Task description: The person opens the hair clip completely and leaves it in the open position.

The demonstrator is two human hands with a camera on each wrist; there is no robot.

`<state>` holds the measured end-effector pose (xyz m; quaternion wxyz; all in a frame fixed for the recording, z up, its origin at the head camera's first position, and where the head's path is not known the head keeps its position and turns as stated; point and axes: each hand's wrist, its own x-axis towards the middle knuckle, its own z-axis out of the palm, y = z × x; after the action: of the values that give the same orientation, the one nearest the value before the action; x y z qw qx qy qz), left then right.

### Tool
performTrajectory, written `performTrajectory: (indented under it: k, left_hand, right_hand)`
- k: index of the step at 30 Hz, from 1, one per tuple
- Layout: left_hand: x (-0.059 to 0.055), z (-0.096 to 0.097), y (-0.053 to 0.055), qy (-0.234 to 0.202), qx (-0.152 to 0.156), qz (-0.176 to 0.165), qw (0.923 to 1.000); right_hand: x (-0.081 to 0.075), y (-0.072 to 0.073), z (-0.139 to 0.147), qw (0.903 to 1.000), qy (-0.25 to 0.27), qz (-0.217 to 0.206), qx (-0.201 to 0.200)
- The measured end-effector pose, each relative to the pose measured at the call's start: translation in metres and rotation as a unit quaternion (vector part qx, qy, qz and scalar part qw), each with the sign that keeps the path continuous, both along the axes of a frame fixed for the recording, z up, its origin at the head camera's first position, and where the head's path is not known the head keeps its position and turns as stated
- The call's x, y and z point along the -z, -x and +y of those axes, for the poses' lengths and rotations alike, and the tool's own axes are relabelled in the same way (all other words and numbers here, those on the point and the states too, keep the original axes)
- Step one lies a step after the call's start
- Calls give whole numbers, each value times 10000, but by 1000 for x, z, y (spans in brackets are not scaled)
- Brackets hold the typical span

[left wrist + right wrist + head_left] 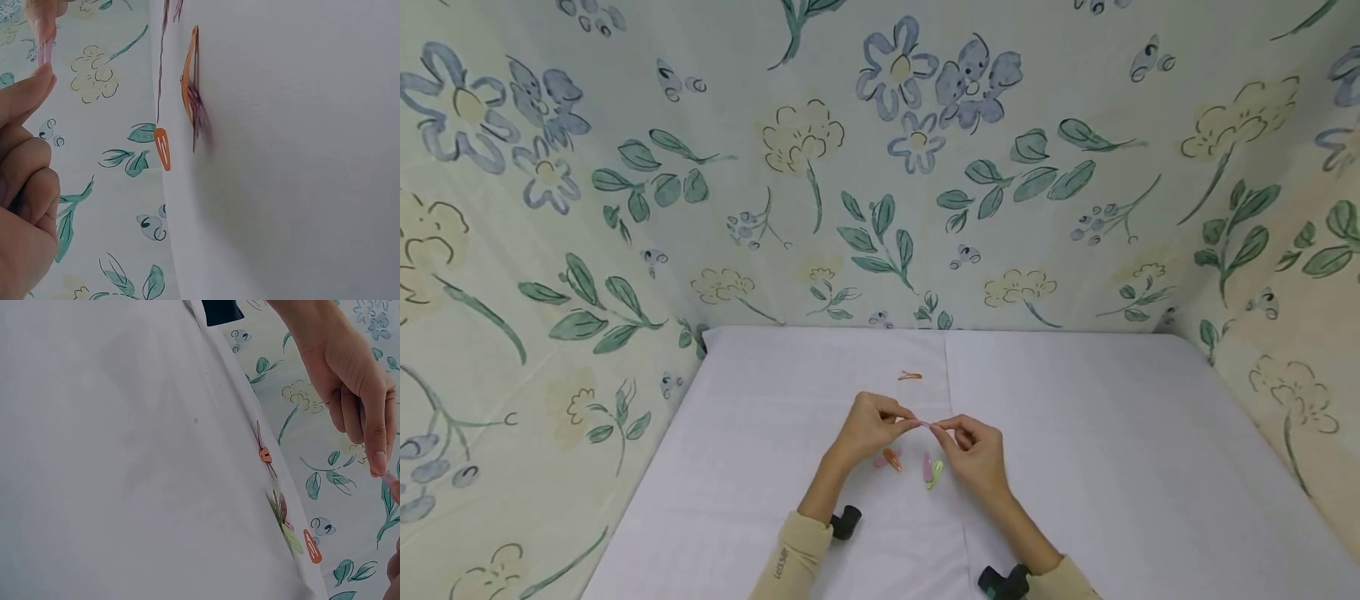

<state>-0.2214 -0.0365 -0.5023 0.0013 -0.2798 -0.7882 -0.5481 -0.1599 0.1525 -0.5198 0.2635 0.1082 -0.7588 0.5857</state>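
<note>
Here both hands meet above the middle of the white table [1075, 433], and between them they hold one small pink hair clip [924, 424]. The left hand [867, 432] pinches one end of it with thumb and forefinger, and the right hand [976, 454] pinches the other end in the same way, so the clip is in the air, not on the cloth.

The step in hand seems to be the bending or snapping of this clip. To do it well, I think the fingertips must sit close to the two ends, and the pressure must come slowly, because such a thin piece slips out easily. The left wrist view shows only the pink tip near the left forefinger [28, 87], so how firm the grip is I cannot tell exactly. It is better to keep the clip over the table, so that it falls on the cloth if it jumps away.

The other clips lie near: an orange clip [891, 458] just under the left hand, a pink clip [927, 467] and a green clip [936, 473] touching each other under the right hand, and one more orange clip [910, 376] farther back, well apart. The wrists should stay high, so that these are not pushed.
</note>
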Motion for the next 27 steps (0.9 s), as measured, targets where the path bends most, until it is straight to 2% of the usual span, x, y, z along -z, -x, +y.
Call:
performTrajectory:
  k: [4, 7, 10, 14, 17, 27]
  left_hand:
    - [1, 3, -1, 150, -55, 265, 9995]
    - [2, 5, -1, 252, -18, 449, 9987]
    - [1, 6, -1, 336, -63, 511, 9981]
    - [0, 2, 0, 337, -163, 340, 9987]
    - [-1, -1, 0, 339, -126, 142, 9992]
    - [-1, -6, 3, 363, -41, -275, 9990]
  right_hand:
    - [-5, -3, -2, 9998, -54, 154, 108]
    - [2, 2, 2, 9995, -132, 166, 222]
    - [11, 8, 9, 9995, -200, 179, 171]
    - [16, 12, 15, 9991, -251, 281, -200]
    - [17, 13, 17, 9984, -302, 305, -374]
    - [16, 15, 15, 9986, -407, 232, -224]
